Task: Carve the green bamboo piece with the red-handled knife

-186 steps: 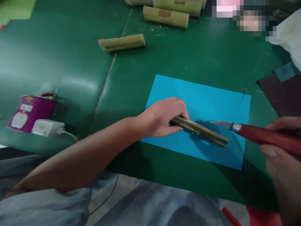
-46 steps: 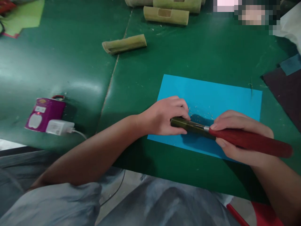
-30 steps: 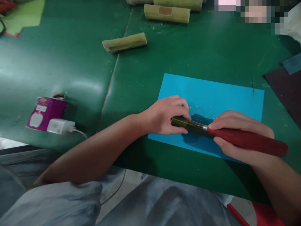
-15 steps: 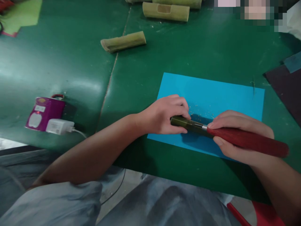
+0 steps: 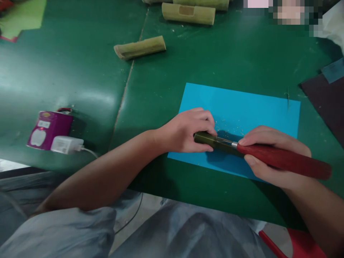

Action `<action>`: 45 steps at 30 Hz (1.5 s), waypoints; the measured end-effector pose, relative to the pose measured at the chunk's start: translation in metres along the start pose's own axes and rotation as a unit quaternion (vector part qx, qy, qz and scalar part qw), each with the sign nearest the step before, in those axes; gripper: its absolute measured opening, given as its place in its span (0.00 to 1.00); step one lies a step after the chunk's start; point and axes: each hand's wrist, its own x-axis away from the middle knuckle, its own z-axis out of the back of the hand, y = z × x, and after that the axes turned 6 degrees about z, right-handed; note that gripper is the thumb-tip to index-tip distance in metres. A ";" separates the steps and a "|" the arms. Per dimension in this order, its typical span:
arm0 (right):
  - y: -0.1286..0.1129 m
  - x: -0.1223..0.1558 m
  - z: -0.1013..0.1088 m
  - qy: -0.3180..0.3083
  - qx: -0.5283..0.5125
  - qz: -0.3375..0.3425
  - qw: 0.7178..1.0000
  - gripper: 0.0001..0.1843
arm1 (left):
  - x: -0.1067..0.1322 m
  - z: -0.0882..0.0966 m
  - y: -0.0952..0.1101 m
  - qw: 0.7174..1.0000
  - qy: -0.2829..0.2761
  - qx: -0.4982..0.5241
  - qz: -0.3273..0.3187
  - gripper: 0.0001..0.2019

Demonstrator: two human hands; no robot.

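Observation:
My left hand (image 5: 192, 129) is closed around the left end of a dark green bamboo piece (image 5: 203, 138), which lies over a blue sheet (image 5: 239, 98). In my right hand (image 5: 279, 143) is a carving tool with a thick red handle (image 5: 292, 161), a silver collar and a thin metal blade. The blade points left and rests along the top of the bamboo piece; its exact tip shape is too small to make out. My right fingers partly cover the bamboo's right end. Small pale shavings (image 5: 229, 125) are scattered on the sheet just beyond the bamboo.
Further back lie a cut bamboo tube (image 5: 141, 47) and another with a rectangular opening (image 5: 201, 15). A purple box (image 5: 49, 129) with a white plug (image 5: 66, 144) and cable stands at left. A dark sheet (image 5: 326, 104) lies at right on the green table (image 5: 220, 59).
The whole view has shifted slightly to the left. Both hands keep their grips; the red handle sits very slightly further right against the bamboo.

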 end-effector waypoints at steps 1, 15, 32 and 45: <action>0.000 0.000 0.000 -0.003 0.001 0.001 1.000 0.15 | 0.000 0.000 0.000 1.000 0.001 0.000 -0.002 0.11; -0.002 -0.001 0.002 -0.016 0.048 -0.006 0.999 0.12 | -0.001 0.001 -0.002 0.999 0.019 -0.001 -0.033 0.11; -0.004 -0.004 0.000 -0.008 0.036 -0.019 0.999 0.13 | -0.002 0.001 -0.001 0.999 0.022 0.011 -0.025 0.12; -0.003 -0.005 -0.003 0.002 0.029 -0.001 1.000 0.14 | -0.001 0.001 -0.003 1.000 0.014 0.012 -0.018 0.12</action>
